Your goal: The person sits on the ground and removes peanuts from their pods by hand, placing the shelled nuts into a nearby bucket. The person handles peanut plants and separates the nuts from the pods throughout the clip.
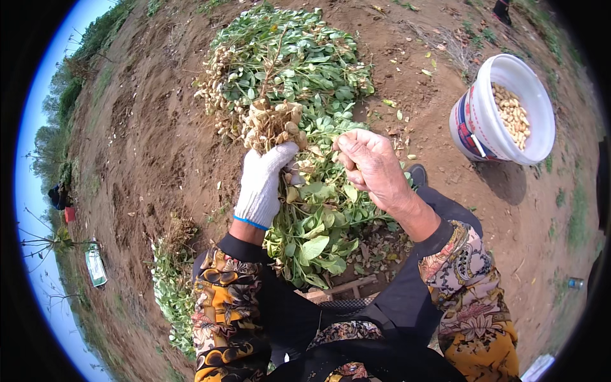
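Note:
My left hand (261, 184), in a white knit glove with a blue cuff edge, grips an uprooted peanut plant by its stems. The plant's cluster of roots and peanut pods (274, 123) sticks up past the thumb, and its leafy stems (315, 238) hang down toward my lap. Bare and curled, my right hand (370, 167) is just right of the pod cluster, thumb against the index finger. Green leaves lie right behind its fingertips. Whether anything is inside those fingers is hidden.
Beyond my hands lies a heap of peanut plants (305, 62) with pods along its left side. A white plastic bucket (482, 110) at right contains picked peanuts (511, 114). More plants (172, 291) lie at left, near a sack (96, 264). Another person's foot (502, 12) shows top right.

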Motion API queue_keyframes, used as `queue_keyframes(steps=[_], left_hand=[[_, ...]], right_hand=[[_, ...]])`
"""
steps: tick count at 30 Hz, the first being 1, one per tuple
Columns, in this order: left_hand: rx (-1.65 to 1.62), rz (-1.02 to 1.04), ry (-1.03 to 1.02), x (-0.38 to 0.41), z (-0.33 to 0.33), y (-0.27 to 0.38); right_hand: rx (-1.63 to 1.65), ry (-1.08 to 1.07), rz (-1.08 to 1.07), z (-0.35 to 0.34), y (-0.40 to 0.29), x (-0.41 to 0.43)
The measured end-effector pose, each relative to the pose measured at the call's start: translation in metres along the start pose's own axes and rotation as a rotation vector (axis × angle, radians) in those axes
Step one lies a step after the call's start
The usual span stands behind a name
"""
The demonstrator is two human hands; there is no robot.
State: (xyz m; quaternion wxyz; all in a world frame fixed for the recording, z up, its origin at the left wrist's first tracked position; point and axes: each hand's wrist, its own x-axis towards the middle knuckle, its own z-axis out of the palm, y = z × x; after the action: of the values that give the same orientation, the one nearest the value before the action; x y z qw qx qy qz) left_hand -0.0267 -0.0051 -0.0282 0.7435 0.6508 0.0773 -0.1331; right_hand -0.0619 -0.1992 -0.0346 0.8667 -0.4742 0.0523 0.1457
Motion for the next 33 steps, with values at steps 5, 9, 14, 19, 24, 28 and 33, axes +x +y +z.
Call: queue_keyframes(steps=[5, 9, 14, 19, 24, 28, 33], left_hand=[[-0.002, -0.075, -0.103, -0.007, 0.004, 0.000], [-0.021, -0.168, -0.145, -0.017, 0.013, 0.008], [0.044, -0.076, -0.119, -0.007, 0.003, -0.003], [0.072, -0.182, 0.034, 0.009, -0.011, -0.008], [-0.213, -0.135, -0.076, 0.006, -0.016, -0.006], [-0.225, -0.115, -0.144, -0.006, -0.001, 0.009], [-0.164, -0.105, -0.143, -0.004, -0.001, 0.004]], right_hand=[[-0.560, 0.042, -0.213, -0.003, 0.013, 0.020], [-0.788, -0.033, -0.226, -0.004, 0.013, 0.026], [-1.045, -0.124, -0.448, 0.010, 0.001, 0.006], [-0.667, -0.596, -0.245, 0.024, -0.015, -0.021], [-0.104, -0.434, 0.053, 0.000, -0.022, -0.017], [0.142, -0.319, -0.054, -0.010, -0.020, -0.013], [-0.144, -0.239, 0.125, -0.016, -0.019, -0.014]])
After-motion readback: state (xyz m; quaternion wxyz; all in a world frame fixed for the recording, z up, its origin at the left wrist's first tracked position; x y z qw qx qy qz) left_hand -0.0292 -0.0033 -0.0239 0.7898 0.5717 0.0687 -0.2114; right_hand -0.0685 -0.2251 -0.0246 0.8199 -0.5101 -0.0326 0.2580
